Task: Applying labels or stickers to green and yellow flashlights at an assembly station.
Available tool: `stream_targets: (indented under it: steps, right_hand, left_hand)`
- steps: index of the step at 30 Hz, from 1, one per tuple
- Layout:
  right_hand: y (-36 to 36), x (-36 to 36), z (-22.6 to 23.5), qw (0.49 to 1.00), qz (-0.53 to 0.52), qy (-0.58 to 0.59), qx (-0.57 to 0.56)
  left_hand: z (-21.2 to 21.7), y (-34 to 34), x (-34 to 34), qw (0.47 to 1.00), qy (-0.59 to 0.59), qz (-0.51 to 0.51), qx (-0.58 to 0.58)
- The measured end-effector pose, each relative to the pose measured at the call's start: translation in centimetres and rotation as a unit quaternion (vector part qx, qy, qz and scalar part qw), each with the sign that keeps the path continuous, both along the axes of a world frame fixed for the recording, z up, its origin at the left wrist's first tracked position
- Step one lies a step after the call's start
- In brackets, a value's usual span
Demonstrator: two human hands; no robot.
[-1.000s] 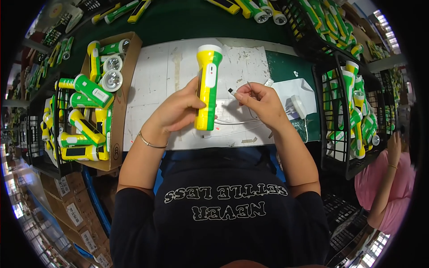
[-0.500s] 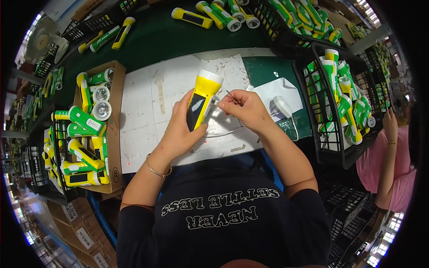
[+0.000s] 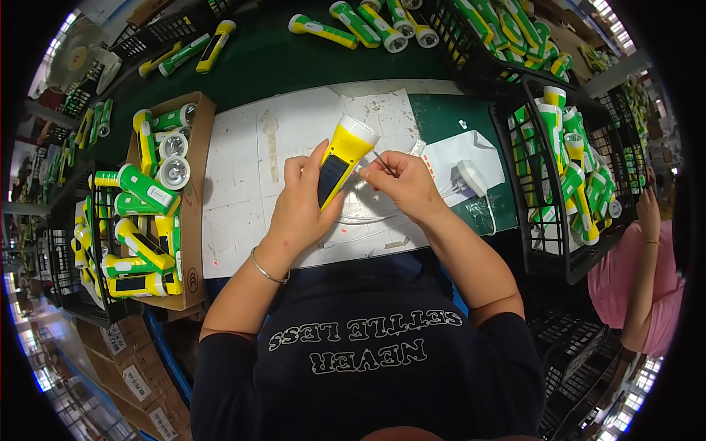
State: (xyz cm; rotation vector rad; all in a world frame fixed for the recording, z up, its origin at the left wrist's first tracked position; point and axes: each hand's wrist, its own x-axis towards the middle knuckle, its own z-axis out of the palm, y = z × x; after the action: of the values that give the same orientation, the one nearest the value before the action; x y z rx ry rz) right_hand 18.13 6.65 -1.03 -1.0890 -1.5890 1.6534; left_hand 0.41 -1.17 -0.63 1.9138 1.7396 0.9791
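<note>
My left hand [image 3: 303, 197] is wrapped round a yellow flashlight [image 3: 351, 141] with a white head and a dark solar panel on its side. The flashlight tilts, head pointing away and slightly right. Close against its right side, my right hand [image 3: 403, 184] pinches a small white plug [image 3: 359, 169], mostly covered by the fingers. A thin dark rod [image 3: 384, 160] sticks out above these fingers; what it belongs to is hidden. Below both hands, a white cable [image 3: 371, 220] curves over the worktop. A white charger [image 3: 471, 176] lies to the right on a sheet of paper [image 3: 482, 151].
A cardboard box [image 3: 193, 242] of green and yellow flashlights stands at left. Black crates [image 3: 531, 242] filled with flashlights stand at right. More flashlights [image 3: 323, 31] lie across the green table [image 3: 272, 62]. A co-worker in a pink top [image 3: 636, 275] is at far right.
The flashlight and both hands have shifted slightly right in the picture, as the view moved a little. Red marks now show beside my right hand. Both hands keep their hold.
</note>
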Motion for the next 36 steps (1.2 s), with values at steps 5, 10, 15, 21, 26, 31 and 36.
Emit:
stream_targets:
  steps: [5, 10, 15, 21, 26, 31, 36]
  right_hand:
    - [-0.6, 1.3, 0.0, 0.998, 0.064, -0.017, -0.022]
    - [1.0, 2.5, 0.0, 0.999, -0.009, 0.026, 0.044]
    - [2.2, 2.1, 4.5, 0.990, 0.034, -0.025, 0.135]
    - [2.0, 2.4, 4.6, 0.978, 0.082, 0.101, 0.163]
    - [2.2, 2.2, 5.0, 0.974, 0.075, -0.044, 0.208]
    - [1.5, 2.6, 5.2, 0.956, 0.089, 0.009, 0.281]
    - [0.8, 2.9, 4.2, 0.958, 0.144, 0.128, 0.214]
  left_hand:
    - [-0.6, 0.4, -2.2, 0.994, 0.034, 0.070, 0.074]
    - [1.9, 0.0, -1.0, 0.994, 0.074, 0.049, 0.056]
    - [3.3, -0.9, 0.6, 0.993, 0.115, -0.030, 0.022]
    - [4.0, -1.2, -0.7, 0.724, -0.463, -0.232, -0.456]
    - [4.4, -2.0, 0.7, 0.809, -0.362, -0.202, -0.416]
    - [2.5, -2.3, 0.5, 0.769, -0.423, -0.258, -0.404]
    - [1.2, -3.3, 0.9, 0.464, -0.646, -0.296, -0.529]
